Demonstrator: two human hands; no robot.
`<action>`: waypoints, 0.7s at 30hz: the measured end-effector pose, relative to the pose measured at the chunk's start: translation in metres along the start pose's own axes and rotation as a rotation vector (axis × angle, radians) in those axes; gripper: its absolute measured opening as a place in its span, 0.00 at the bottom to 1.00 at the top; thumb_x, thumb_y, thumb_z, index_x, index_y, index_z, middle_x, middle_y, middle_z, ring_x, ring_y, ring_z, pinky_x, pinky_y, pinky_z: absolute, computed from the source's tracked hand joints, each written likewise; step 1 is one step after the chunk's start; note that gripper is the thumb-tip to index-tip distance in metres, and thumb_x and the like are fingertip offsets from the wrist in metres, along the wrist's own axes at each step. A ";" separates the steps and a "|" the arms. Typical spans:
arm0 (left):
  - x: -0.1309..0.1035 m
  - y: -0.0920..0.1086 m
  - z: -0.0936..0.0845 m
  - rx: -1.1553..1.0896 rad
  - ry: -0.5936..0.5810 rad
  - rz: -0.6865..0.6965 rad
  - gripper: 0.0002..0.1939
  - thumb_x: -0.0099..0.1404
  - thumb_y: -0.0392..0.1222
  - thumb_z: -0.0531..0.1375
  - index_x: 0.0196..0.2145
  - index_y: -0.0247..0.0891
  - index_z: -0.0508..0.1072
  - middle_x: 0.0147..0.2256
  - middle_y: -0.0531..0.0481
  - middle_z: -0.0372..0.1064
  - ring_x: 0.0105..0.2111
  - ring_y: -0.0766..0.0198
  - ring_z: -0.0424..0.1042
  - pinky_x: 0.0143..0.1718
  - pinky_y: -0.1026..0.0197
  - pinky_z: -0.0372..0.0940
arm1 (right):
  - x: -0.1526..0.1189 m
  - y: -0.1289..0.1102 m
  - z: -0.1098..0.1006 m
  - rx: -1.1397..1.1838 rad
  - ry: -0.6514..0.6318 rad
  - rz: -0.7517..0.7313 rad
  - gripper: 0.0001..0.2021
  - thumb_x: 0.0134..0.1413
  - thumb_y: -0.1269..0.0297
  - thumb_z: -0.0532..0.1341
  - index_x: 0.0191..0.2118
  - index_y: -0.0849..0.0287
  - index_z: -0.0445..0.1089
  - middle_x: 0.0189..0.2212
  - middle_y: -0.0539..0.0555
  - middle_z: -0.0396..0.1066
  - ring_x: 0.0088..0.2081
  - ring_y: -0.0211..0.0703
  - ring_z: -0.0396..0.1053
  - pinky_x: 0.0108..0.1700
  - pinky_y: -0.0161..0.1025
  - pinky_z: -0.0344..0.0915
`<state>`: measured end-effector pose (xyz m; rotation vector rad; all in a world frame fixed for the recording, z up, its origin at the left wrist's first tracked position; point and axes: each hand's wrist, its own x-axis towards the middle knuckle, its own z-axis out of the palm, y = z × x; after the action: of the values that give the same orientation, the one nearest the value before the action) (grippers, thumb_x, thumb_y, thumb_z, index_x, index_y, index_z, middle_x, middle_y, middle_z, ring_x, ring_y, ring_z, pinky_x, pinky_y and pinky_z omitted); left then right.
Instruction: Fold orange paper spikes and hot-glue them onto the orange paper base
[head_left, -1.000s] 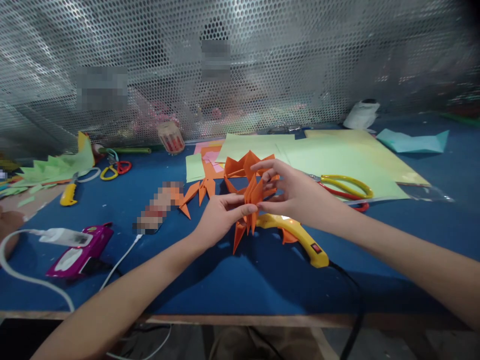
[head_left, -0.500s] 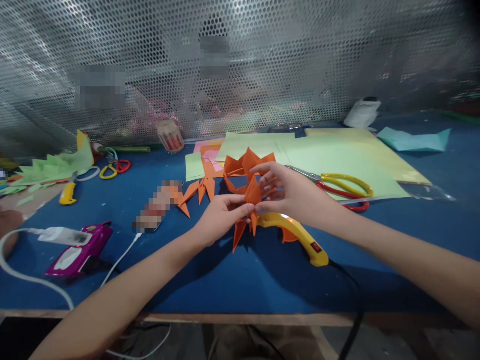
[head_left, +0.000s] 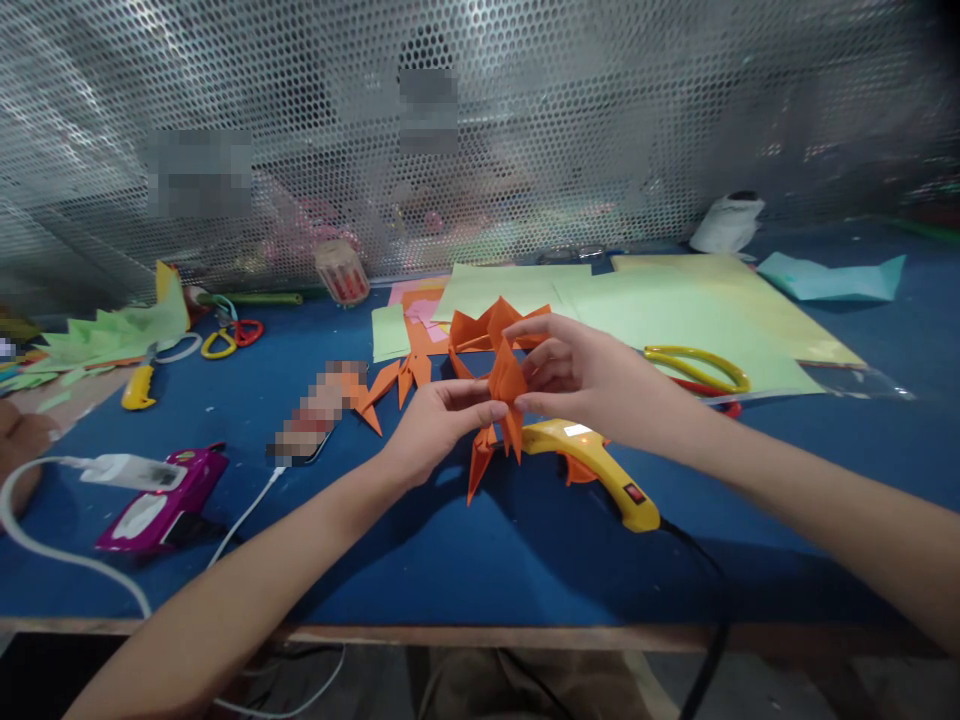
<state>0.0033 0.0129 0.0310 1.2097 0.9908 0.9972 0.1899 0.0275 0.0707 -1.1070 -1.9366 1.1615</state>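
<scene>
An orange folded paper piece (head_left: 508,385) with pointed tips is pinched between both hands. My left hand (head_left: 442,420) grips its lower left side, thumb and fingers closed on it. My right hand (head_left: 574,370) holds its right side between thumb and fingers. Just behind stands an orange paper ring with points (head_left: 469,335), partly hidden by the hands. Below the held piece lies another pointed orange piece (head_left: 481,465). A yellow glue gun (head_left: 600,460) rests on the blue table, its nozzle end near the held piece. More orange pointed pieces (head_left: 406,378) lie to the left.
Light green sheets (head_left: 637,300) and yellow-handled scissors (head_left: 697,370) lie behind my right arm. On the left are a phone (head_left: 315,415) with a cable, a purple power strip (head_left: 161,500), a yellow cutter (head_left: 139,385) and scissors (head_left: 219,343). Another person's hand (head_left: 19,445) shows at the left edge.
The held orange piece has turned slightly, and its lower tips have spread. My right hand has shifted a little, now covering the scissor blades. My left hand stays nearly in place.
</scene>
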 end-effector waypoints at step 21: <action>0.015 0.011 -0.039 1.086 0.350 0.232 0.17 0.67 0.43 0.49 0.27 0.35 0.72 0.30 0.46 0.70 0.34 0.58 0.69 0.38 0.56 0.64 | 0.038 0.041 -0.091 -0.813 -0.035 0.278 0.05 0.47 0.67 0.59 0.30 0.58 0.72 0.30 0.57 0.75 0.30 0.45 0.68 0.35 0.43 0.61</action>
<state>-0.0306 0.0385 0.0372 2.1074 1.8148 0.8550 0.2609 0.1071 0.0752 -1.8138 -2.4086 0.4872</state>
